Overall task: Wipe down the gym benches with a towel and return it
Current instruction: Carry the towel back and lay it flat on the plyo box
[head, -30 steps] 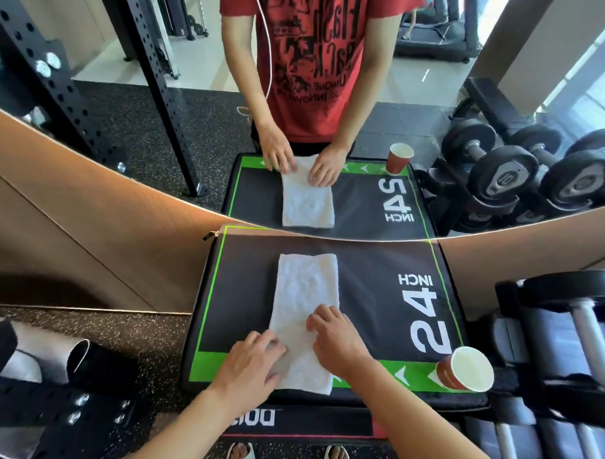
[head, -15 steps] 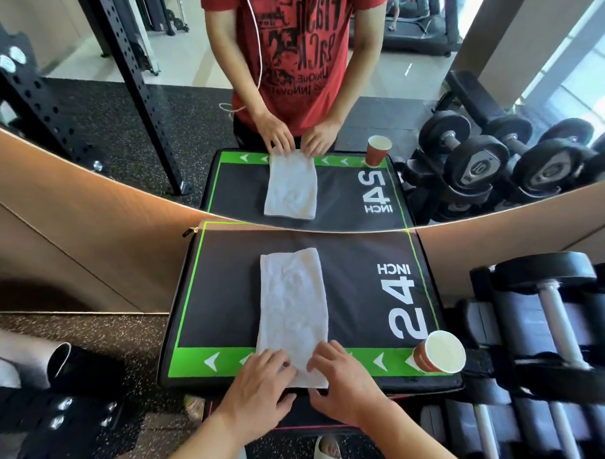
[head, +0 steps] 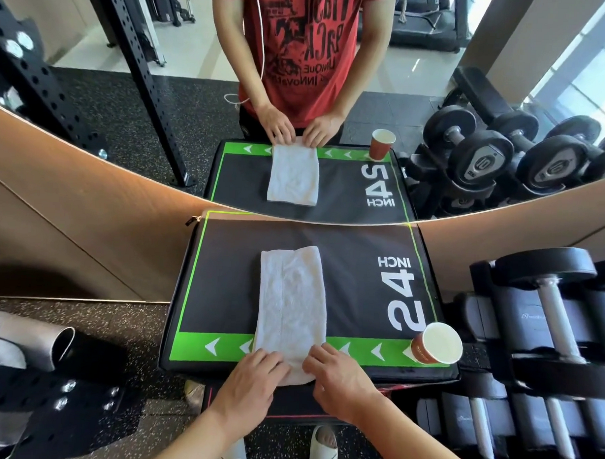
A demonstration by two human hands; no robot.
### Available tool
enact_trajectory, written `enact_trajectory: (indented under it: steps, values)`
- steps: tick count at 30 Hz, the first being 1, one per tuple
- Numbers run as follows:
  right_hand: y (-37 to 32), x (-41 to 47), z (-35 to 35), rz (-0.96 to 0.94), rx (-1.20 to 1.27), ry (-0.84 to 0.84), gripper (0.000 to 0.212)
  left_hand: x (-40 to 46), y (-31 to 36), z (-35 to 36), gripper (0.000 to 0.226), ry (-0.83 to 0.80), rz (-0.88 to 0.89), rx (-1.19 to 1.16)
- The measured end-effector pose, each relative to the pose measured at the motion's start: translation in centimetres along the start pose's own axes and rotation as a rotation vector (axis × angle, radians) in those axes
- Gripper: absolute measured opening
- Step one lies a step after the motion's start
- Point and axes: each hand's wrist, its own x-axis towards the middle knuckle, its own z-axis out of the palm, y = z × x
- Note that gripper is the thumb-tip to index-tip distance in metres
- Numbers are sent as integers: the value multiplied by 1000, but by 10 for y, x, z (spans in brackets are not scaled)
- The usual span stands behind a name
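A white folded towel [head: 289, 308] lies lengthwise on the black and green padded box [head: 224, 278] marked "24 INCH". Its near end hangs slightly over the box's front edge. My left hand [head: 251, 378] rests on the towel's near left corner, fingers pressing down on it. My right hand [head: 337, 378] presses the near right corner in the same way. Both hands sit at the front edge of the box, close together, with the towel's end bunched between them.
A red paper cup [head: 434, 343] stands on the box's near right corner. A dumbbell rack [head: 547, 341] is at the right. A mirror [head: 333, 93] above a wooden wall panel [head: 71, 221] reflects the scene. Black rack parts [head: 48, 392] lie at the lower left on the rubber floor.
Both hands slid toward me along the towel, from its lower middle to its near end at the box's front edge. The towel stayed stretched out flat.
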Motion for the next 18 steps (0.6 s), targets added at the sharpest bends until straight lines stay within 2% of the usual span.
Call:
enact_trajectory:
  steps: [6,10,13,18]
  values:
    - [-2,2,-5,34,5,20,29,-7,-10,-12,31,89,7,-52]
    - [0,4,-9,63,82,91,27,-6,-20,-26,11,153,13,-20]
    - [4,9,-10,105,125,151,25,-1,-24,-36,22,168,-30,-20]
    - [20,27,-27,191,188,279,20,27,-35,-63,25,204,-47,18]
